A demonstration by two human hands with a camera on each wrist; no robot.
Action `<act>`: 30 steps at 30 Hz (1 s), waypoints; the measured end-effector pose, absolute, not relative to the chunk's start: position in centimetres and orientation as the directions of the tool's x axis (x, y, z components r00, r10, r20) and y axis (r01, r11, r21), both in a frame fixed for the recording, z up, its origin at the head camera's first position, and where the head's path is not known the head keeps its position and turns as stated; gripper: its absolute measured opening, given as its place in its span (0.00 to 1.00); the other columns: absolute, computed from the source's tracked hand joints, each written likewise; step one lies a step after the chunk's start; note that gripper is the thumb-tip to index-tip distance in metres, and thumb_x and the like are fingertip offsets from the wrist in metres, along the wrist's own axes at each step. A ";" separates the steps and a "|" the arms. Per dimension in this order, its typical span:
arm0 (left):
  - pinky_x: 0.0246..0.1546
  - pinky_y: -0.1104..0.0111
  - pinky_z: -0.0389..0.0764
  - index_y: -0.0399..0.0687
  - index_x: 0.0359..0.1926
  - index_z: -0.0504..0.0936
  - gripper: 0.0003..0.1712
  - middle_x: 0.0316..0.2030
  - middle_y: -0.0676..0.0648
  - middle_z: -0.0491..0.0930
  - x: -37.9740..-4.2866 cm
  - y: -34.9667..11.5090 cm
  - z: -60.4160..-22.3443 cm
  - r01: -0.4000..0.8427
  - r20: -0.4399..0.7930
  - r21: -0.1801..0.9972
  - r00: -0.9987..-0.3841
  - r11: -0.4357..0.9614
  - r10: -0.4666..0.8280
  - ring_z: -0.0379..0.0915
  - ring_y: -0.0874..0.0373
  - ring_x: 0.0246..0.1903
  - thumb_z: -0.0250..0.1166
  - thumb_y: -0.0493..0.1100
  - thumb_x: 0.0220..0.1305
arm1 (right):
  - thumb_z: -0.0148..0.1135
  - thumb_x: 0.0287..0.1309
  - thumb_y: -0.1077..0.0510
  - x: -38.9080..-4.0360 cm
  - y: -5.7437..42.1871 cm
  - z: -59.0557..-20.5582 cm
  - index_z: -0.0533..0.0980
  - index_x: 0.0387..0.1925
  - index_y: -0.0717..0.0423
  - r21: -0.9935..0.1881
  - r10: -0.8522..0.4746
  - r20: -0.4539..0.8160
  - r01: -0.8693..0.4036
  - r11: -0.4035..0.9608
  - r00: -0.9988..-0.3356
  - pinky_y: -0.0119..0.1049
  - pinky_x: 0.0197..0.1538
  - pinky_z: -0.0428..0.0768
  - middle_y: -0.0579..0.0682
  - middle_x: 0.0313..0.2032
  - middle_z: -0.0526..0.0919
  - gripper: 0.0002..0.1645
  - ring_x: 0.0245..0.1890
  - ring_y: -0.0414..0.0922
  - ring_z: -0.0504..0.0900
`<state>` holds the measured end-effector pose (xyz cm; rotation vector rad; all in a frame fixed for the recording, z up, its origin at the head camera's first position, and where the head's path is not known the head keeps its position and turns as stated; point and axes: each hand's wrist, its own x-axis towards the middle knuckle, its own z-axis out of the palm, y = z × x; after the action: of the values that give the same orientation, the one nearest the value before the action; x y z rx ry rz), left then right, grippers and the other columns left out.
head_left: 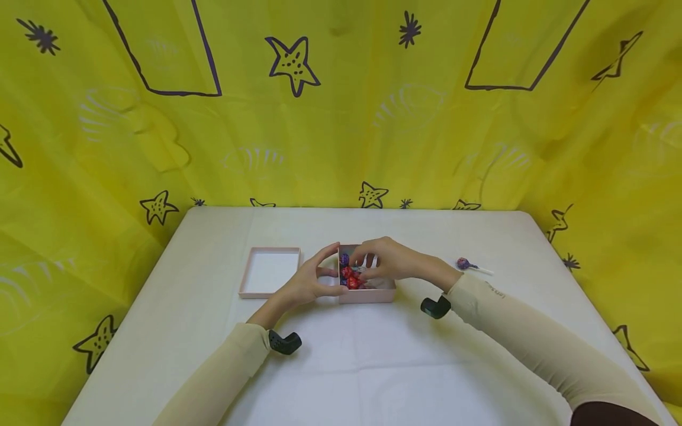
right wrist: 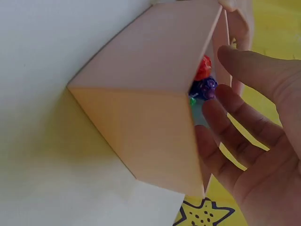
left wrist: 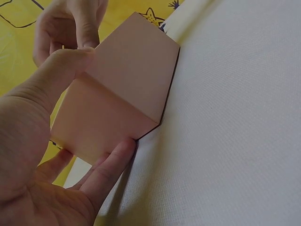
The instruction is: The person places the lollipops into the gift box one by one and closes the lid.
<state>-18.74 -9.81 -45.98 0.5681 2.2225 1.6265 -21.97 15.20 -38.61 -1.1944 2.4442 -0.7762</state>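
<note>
An open pink box (head_left: 367, 297) stands on the table with red lollipops (head_left: 353, 283) and a purple lollipop (head_left: 345, 259) at its left end. My left hand (head_left: 305, 285) grips that end, thumb at the front corner and fingers along the side and far corner. Over the opening is my right hand (head_left: 391, 260), its fingertips dipping inside. In the right wrist view my right hand (right wrist: 263, 132) has spread, loosely bent fingers, with a purple-wrapped lollipop (right wrist: 205, 88) right by the fingertips and nothing visible between them. The right hand hides part of the box's inside.
Left of the box lies a shallow pink-edged lid (head_left: 270, 294), its white inside facing up. A single lollipop (head_left: 462, 264) with a white stick lies on the table to the right. A yellow patterned curtain (head_left: 341, 130) hangs behind the white-covered table (head_left: 341, 361).
</note>
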 end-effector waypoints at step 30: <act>0.45 0.60 0.85 0.57 0.82 0.52 0.60 0.80 0.48 0.53 -18.9 -9.9 -46.2 0.124 -0.031 0.952 -0.872 0.280 0.489 0.77 0.44 0.60 0.80 0.42 0.56 | 0.77 0.58 0.57 -23.4 23.9 -37.0 0.79 0.59 0.56 -0.553 -0.637 0.039 -0.547 0.628 -0.770 0.54 0.50 0.83 0.53 0.51 0.85 0.28 0.50 0.58 0.82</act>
<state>-18.91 -9.87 -46.19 0.5577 2.2379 1.6201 -23.39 23.92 -36.98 -0.9855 2.6864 -0.8323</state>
